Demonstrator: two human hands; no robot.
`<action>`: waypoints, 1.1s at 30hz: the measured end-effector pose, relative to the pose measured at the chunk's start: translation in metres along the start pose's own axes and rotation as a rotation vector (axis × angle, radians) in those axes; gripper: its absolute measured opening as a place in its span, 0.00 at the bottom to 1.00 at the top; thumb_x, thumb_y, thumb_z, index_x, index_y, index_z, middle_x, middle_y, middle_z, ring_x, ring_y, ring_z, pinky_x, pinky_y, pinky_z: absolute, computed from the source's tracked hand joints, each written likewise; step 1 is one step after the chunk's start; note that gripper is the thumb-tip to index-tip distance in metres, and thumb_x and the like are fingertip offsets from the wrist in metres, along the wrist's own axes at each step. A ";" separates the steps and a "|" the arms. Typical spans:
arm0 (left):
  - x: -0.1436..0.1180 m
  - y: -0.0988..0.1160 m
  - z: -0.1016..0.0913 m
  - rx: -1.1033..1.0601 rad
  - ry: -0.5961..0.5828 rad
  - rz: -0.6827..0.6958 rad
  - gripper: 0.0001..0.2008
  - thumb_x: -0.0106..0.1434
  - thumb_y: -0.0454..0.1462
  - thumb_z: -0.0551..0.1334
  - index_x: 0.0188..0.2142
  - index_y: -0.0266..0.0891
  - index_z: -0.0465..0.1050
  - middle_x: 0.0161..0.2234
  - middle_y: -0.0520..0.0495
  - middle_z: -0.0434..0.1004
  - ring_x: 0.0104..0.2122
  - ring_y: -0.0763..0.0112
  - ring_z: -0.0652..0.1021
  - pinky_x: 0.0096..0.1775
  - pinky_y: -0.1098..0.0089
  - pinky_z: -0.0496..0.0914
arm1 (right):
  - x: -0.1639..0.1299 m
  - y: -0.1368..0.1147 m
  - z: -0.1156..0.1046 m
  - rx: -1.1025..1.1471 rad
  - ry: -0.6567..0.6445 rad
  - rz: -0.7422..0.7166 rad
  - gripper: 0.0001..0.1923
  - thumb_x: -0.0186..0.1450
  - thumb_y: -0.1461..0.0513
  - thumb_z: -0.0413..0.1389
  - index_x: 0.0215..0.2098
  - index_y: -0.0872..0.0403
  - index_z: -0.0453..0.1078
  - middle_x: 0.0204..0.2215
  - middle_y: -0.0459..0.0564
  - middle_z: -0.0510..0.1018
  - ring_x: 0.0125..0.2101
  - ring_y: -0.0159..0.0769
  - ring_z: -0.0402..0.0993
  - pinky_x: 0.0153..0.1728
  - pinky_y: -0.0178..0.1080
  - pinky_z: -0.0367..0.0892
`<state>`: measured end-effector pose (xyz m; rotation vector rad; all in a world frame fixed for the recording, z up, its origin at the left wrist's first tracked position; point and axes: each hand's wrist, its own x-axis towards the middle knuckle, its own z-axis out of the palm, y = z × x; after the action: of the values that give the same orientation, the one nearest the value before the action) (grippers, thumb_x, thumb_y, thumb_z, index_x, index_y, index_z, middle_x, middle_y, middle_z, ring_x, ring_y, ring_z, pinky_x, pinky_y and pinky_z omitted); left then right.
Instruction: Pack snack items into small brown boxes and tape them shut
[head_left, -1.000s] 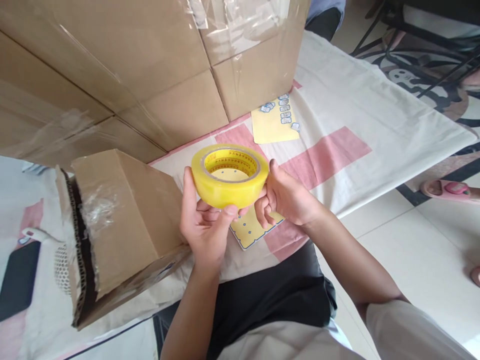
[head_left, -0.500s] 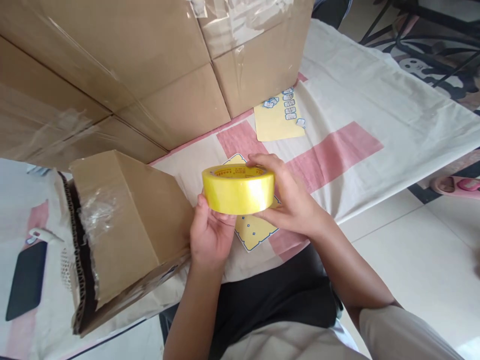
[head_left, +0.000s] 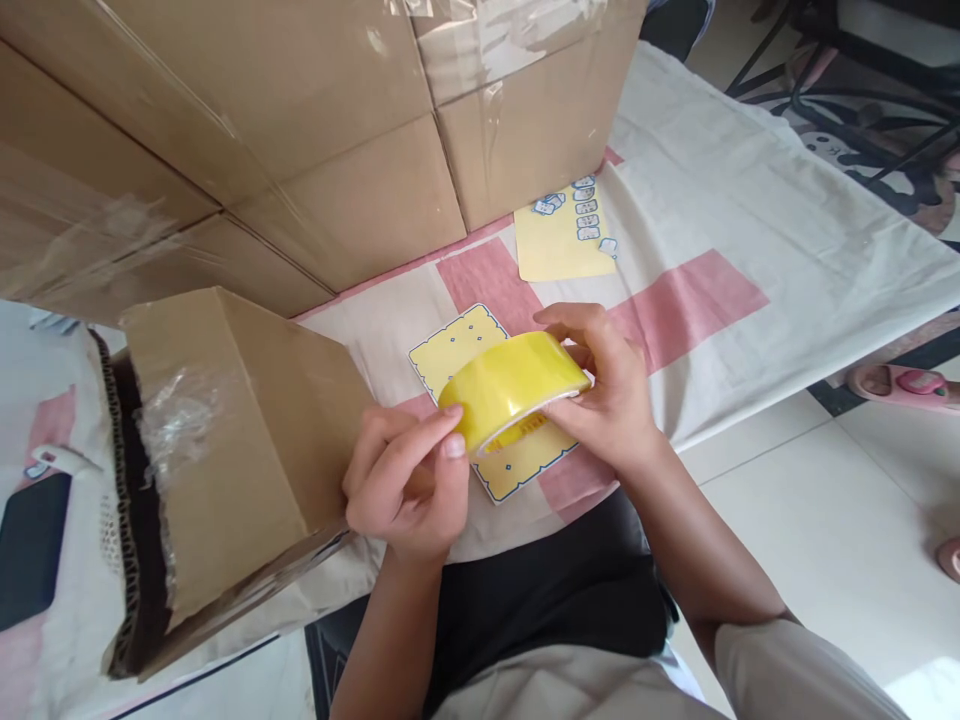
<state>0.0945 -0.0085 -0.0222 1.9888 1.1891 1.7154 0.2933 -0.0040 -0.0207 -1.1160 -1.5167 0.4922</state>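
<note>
- The yellow tape roll (head_left: 517,380) is hanging tilted between both hands, above a yellow card (head_left: 463,345) that is lying on the table (head_left: 712,200).
- The tilt is probably keeping the roll's outer face turned up, within easy reach of the left fingers.
- The right hand (head_left: 604,390) is gripping the roll's right end, half closed, seemingly bearing its weight.
- The left hand (head_left: 409,480) is curling, thumb and forefinger tips close together at the roll's left edge; whether they are pinching anything, I cannot tell.
</note>
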 end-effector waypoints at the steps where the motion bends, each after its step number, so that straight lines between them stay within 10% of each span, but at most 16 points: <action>1: 0.004 0.000 0.000 -0.037 -0.018 0.037 0.12 0.61 0.36 0.66 0.45 0.47 0.82 0.35 0.49 0.74 0.34 0.69 0.74 0.34 0.66 0.71 | 0.000 0.000 0.000 0.029 0.006 0.000 0.25 0.61 0.49 0.68 0.50 0.52 0.70 0.38 0.48 0.78 0.28 0.32 0.72 0.26 0.35 0.66; 11: 0.011 -0.001 0.007 -0.436 -0.244 -0.005 0.09 0.62 0.33 0.59 0.41 0.42 0.76 0.51 0.41 0.74 0.49 0.58 0.74 0.44 0.59 0.72 | 0.000 -0.001 -0.002 0.053 -0.061 0.034 0.25 0.62 0.44 0.65 0.46 0.54 0.77 0.38 0.51 0.83 0.31 0.36 0.76 0.34 0.38 0.70; 33: 0.000 0.002 0.014 -0.138 -0.045 0.180 0.07 0.64 0.30 0.59 0.37 0.44 0.71 0.48 0.47 0.81 0.46 0.61 0.82 0.43 0.56 0.79 | -0.001 -0.001 -0.003 0.058 -0.027 -0.088 0.27 0.64 0.41 0.61 0.48 0.53 0.78 0.40 0.53 0.83 0.36 0.39 0.79 0.36 0.39 0.71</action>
<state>0.1082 -0.0057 -0.0248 2.0915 0.8750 1.7727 0.2956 -0.0059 -0.0199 -0.9966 -1.5589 0.4897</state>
